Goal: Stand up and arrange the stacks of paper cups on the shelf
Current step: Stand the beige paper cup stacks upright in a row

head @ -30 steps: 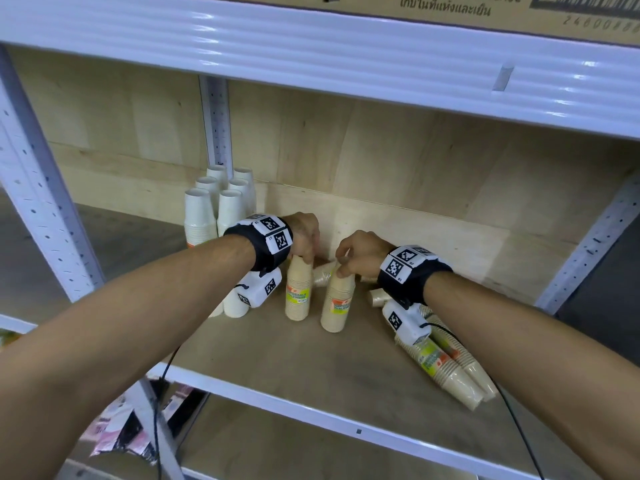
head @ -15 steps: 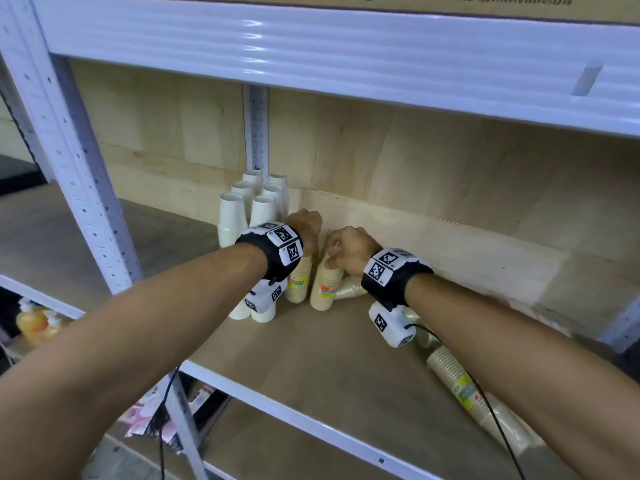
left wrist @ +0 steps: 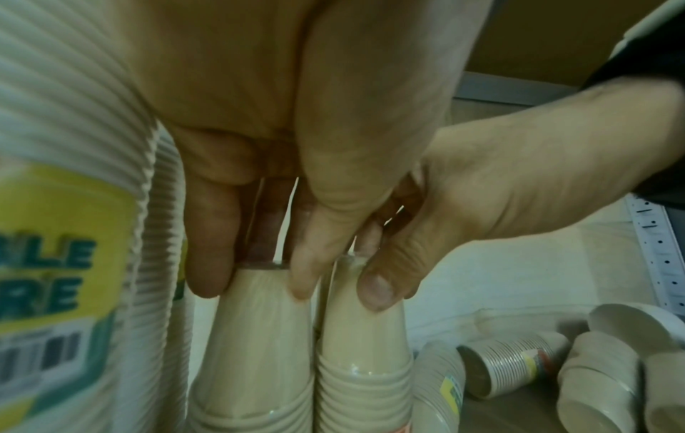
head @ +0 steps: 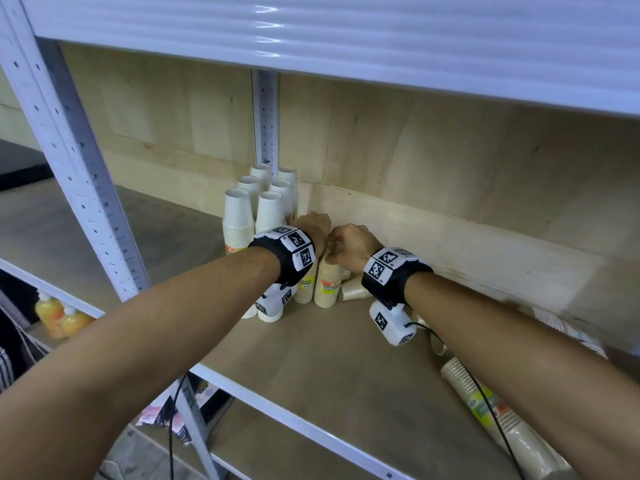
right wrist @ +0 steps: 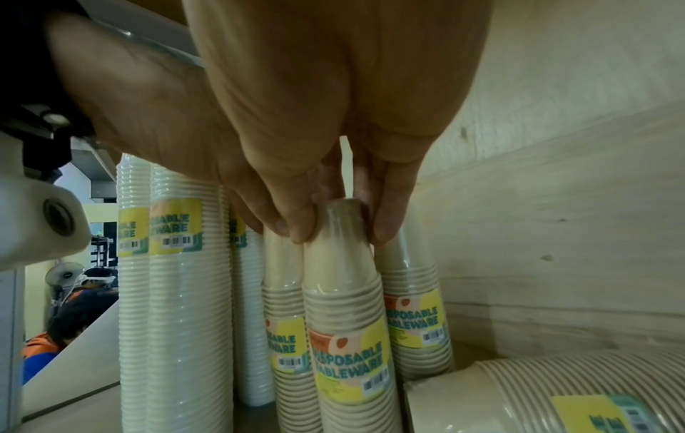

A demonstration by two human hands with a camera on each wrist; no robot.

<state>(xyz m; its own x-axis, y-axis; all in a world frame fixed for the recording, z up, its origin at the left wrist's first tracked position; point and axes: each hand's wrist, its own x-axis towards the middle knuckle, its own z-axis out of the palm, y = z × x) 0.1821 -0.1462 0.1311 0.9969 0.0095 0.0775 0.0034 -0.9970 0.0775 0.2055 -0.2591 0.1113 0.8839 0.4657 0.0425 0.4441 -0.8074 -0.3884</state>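
Two tan cup stacks stand upright side by side on the shelf board (head: 311, 375). My left hand (head: 313, 226) pinches the top of the left tan stack (head: 304, 285), and the left wrist view shows its fingertips (left wrist: 207, 281) curled over that stack's (left wrist: 259, 337) end. My right hand (head: 349, 244) pinches the top of the right tan stack (head: 327, 285); its fingertips (right wrist: 300, 231) grip the stack's (right wrist: 344, 307) top cup. Tall white cup stacks (head: 259, 209) stand upright just left of them. A third upright tan stack (right wrist: 411, 307) stands behind.
More tan stacks lie on their sides: one behind my right wrist (head: 353, 291) and several at the right (head: 485, 403). A white upright post (head: 265, 119) stands at the back wall. The upper shelf edge (head: 311, 26) hangs low overhead.
Both hands have carried the two tan stacks left and back, closing the gap to the white stacks. The two stacks now stand closer together.
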